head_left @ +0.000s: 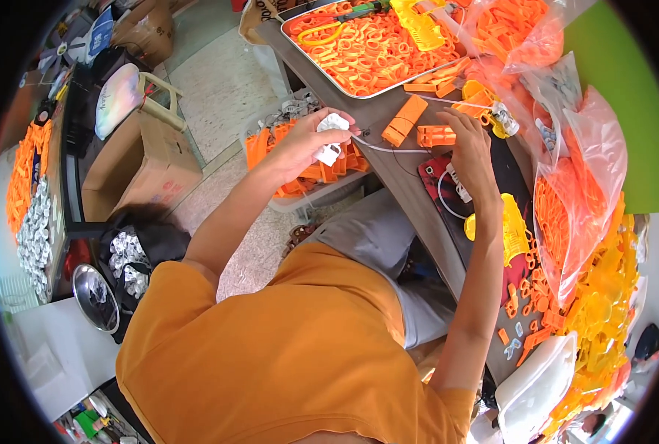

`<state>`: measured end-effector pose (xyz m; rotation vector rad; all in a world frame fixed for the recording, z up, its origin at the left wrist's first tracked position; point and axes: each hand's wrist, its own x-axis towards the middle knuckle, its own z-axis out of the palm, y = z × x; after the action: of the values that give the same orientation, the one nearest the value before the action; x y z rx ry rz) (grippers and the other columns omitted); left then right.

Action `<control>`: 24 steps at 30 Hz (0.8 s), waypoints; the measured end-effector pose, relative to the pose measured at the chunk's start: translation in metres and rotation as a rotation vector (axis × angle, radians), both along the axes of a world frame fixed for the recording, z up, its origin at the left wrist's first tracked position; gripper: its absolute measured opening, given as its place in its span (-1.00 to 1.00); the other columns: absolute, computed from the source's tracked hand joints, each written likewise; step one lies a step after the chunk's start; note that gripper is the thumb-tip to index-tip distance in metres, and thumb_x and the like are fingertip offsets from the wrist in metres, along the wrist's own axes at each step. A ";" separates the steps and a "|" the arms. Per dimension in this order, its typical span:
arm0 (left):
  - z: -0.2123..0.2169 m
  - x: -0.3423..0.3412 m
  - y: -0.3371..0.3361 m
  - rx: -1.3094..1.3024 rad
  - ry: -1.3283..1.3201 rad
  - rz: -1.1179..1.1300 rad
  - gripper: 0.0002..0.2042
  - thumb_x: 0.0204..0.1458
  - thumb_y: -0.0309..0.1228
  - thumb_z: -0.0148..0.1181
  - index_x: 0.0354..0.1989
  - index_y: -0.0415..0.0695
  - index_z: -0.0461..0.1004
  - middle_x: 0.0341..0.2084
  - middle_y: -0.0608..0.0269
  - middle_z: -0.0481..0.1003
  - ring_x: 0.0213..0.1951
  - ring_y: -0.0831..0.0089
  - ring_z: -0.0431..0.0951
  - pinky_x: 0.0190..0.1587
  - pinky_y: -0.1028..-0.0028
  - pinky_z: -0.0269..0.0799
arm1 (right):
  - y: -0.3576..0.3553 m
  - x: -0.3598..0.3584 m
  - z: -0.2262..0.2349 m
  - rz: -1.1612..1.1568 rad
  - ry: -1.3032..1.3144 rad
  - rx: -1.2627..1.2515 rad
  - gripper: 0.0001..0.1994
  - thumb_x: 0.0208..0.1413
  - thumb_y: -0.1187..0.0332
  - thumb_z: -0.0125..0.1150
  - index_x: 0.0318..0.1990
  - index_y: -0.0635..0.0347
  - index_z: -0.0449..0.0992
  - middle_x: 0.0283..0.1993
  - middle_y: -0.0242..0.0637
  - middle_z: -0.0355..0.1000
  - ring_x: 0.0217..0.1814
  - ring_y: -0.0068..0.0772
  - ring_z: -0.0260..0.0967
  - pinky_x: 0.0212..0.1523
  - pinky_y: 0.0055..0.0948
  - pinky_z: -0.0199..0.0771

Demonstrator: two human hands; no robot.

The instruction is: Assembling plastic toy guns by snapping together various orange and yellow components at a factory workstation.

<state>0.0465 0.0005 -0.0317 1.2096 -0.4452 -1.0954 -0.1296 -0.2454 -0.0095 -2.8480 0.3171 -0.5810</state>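
Note:
My left hand point(300, 146) is closed on a small white plastic part point(332, 139), held up at the table's near edge. A thin white cable point(392, 149) runs from beside that part toward my right hand point(472, 152). The right hand is open, its fingers bent and apart over the table next to an orange slotted block point(435, 136); its thumb is mostly hidden. Another orange block point(405, 120) lies to the left of it. Below the right wrist, a white connector piece with a looped cable point(455, 185) rests on a dark red mat.
A tray of orange rings point(374, 63) stands at the far side. Bags of orange parts point(566, 200), yellow parts point(600, 318) and a yellow piece point(513, 229) lie to the right. A bin of orange pieces point(318, 174) sits below the table edge, a cardboard box point(152, 159) on the left.

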 end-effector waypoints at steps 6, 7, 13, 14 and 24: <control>0.004 -0.005 -0.006 -0.036 -0.031 -0.030 -0.76 0.11 -0.46 0.17 -0.04 -0.11 0.38 -0.07 0.10 0.51 -0.01 0.50 0.49 -0.17 0.53 0.49 | -0.013 -0.010 -0.002 -0.017 0.143 -0.133 -0.61 0.00 0.53 0.17 0.05 0.09 0.49 0.10 -0.28 0.43 0.19 -0.17 0.27 0.29 -0.17 0.10; 0.006 -0.005 -0.004 -0.041 -0.030 -0.026 -0.76 0.11 -0.46 0.17 -0.04 -0.11 0.38 -0.07 0.10 0.51 -0.01 0.50 0.49 -0.17 0.53 0.49 | -0.015 -0.009 0.001 -0.014 0.143 -0.139 -0.61 0.00 0.53 0.17 0.05 0.09 0.49 0.10 -0.28 0.43 0.19 -0.17 0.27 0.29 -0.17 0.10; 0.016 -0.009 -0.011 -0.031 -0.104 0.012 -0.75 0.13 -0.45 0.16 -0.03 -0.10 0.37 -0.06 0.10 0.52 -0.04 0.51 0.49 -0.16 0.56 0.46 | -0.034 -0.031 0.015 -0.061 0.045 -0.168 -0.78 0.02 0.39 0.26 -0.14 0.16 0.56 -0.13 -0.29 0.49 0.02 -0.17 0.33 0.12 -0.17 0.24; 0.014 -0.009 -0.012 -0.039 -0.123 0.005 -0.76 0.13 -0.46 0.16 -0.03 -0.10 0.37 -0.06 0.10 0.52 -0.04 0.51 0.49 -0.16 0.56 0.46 | -0.036 -0.036 0.018 -0.083 0.015 -0.147 -0.79 0.04 0.39 0.25 -0.14 0.17 0.55 -0.16 -0.27 0.49 -0.02 -0.16 0.34 0.08 -0.19 0.27; 0.023 -0.020 -0.022 -0.078 -0.235 -0.007 -0.73 0.09 -0.46 0.21 -0.04 -0.13 0.37 -0.11 0.16 0.54 -0.12 0.53 0.53 -0.22 0.51 0.50 | -0.014 -0.065 0.063 -0.223 -0.127 0.014 -0.83 0.15 0.45 0.15 -0.11 0.27 0.49 -0.14 -0.10 0.47 -0.11 -0.06 0.42 -0.12 -0.27 0.39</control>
<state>0.0267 -0.0220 -0.0084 1.2737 -0.6667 -0.9364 -0.1950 -0.2591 0.0531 -2.7646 0.6181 -0.7944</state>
